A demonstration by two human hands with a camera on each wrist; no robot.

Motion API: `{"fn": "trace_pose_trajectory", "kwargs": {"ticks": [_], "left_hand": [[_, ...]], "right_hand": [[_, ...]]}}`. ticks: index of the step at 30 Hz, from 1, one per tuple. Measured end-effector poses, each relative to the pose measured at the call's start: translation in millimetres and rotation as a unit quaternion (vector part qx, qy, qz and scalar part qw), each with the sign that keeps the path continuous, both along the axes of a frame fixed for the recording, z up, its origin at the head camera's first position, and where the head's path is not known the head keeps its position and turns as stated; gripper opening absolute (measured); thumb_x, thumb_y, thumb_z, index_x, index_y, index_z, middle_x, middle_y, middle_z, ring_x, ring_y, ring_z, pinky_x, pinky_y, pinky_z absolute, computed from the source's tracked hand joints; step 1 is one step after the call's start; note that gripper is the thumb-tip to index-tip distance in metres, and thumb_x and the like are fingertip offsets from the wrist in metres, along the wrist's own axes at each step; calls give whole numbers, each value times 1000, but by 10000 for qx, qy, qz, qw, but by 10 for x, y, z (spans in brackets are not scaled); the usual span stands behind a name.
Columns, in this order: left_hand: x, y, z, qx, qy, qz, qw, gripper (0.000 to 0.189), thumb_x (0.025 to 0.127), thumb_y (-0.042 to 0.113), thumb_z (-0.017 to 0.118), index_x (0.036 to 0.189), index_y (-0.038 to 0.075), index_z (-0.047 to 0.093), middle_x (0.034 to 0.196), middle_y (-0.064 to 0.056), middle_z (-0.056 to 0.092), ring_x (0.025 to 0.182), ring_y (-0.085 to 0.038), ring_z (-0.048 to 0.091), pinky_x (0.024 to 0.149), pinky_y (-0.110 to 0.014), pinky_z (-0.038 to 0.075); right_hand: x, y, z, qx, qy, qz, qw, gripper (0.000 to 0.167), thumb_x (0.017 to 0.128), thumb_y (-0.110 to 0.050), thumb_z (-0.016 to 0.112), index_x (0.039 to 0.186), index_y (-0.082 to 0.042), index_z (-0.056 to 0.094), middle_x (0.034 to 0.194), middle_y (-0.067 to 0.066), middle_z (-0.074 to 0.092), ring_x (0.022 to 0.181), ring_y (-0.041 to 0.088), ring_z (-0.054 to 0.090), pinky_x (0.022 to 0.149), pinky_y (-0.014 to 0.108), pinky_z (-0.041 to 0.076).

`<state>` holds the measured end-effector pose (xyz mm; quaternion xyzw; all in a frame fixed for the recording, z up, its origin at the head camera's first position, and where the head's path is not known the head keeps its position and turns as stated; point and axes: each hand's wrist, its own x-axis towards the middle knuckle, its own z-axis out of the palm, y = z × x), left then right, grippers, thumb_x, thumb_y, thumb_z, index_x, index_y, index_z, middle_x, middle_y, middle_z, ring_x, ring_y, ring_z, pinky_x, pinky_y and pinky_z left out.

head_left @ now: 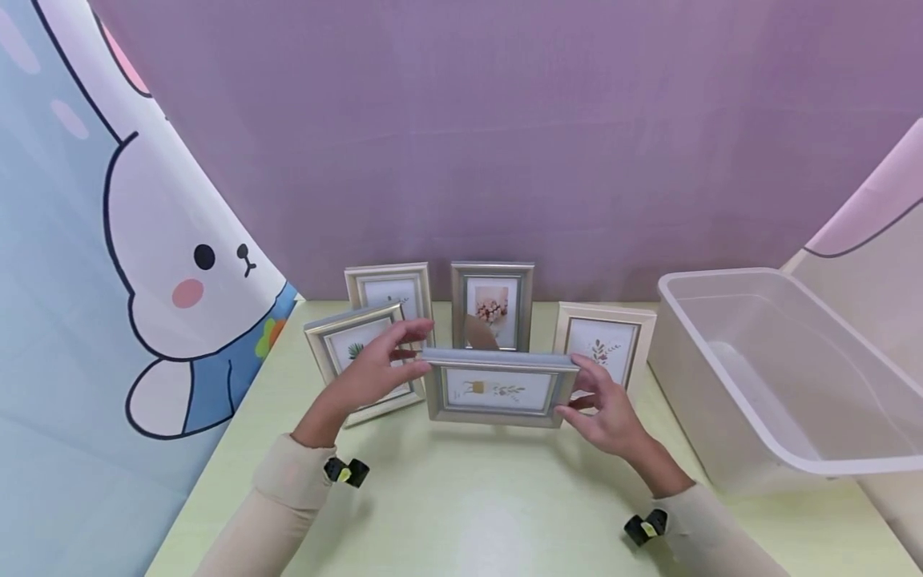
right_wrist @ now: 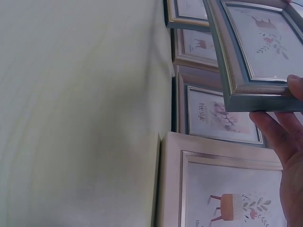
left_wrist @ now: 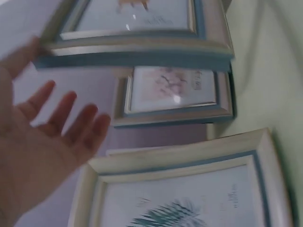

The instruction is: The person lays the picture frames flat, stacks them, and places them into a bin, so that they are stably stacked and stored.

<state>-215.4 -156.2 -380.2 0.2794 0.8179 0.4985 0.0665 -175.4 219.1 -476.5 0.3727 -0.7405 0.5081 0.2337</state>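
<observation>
A picture frame (head_left: 501, 389) with a silver-grey border is held sideways above the table by my right hand (head_left: 602, 409), its thumb on the front and its fingers behind the right edge. At the opposite end, the thumb of my left hand (head_left: 375, 365) touches the upper corner. The other left fingers (left_wrist: 61, 111) are spread and apart from the frame, as the left wrist view shows. Just behind that hand stands a tilted frame with a green leaf print (head_left: 324, 340). A cream frame with a plant print (head_left: 602, 340) is beside my right hand.
At the back stand a frame with a pink flower print (head_left: 519, 308) and another pale frame (head_left: 392, 280). A large white plastic bin (head_left: 692, 361) occupies the right side of the pale green table (head_left: 461, 513). A purple cloth (head_left: 505, 144) hangs behind.
</observation>
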Motion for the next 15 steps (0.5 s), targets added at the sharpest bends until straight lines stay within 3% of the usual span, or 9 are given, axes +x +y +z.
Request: {"fn": "trace_pose_trajectory", "kwargs": {"ticks": [5, 9, 15], "left_hand": [[-138, -41, -76, 655, -785, -744, 9920, 89, 90, 39, 78, 161, 23, 26, 168, -5, 28, 153, -39, 30, 120, -62, 32], [-227, -36, -139, 984, -1025, -1167, 9830, 107, 81, 49, 83, 163, 24, 19, 171, -4, 18, 156, -39, 21, 120, -71, 19], [-300, 9, -201, 1196, -1315, -1757, 9683, 127, 73, 58, 84, 165, 21, 6, 173, -8, 5, 157, -45, 12, 117, -76, 11]], "right_hand": [[22, 6, 23, -26, 60, 90, 9999, 92, 62, 30, 76, 141, 12, 33, 100, 35, 67, 92, 9, 71, 59, 26, 62], [34, 8, 11, 8, 116, 151, 9998, 94, 61, 30, 76, 142, 12, 33, 102, 37, 65, 92, 12, 72, 60, 26, 62], [47, 5, 7, -44, 95, 193, 9998, 93, 61, 30, 76, 141, 12, 33, 104, 36, 65, 94, 12, 72, 59, 27, 62]]}}
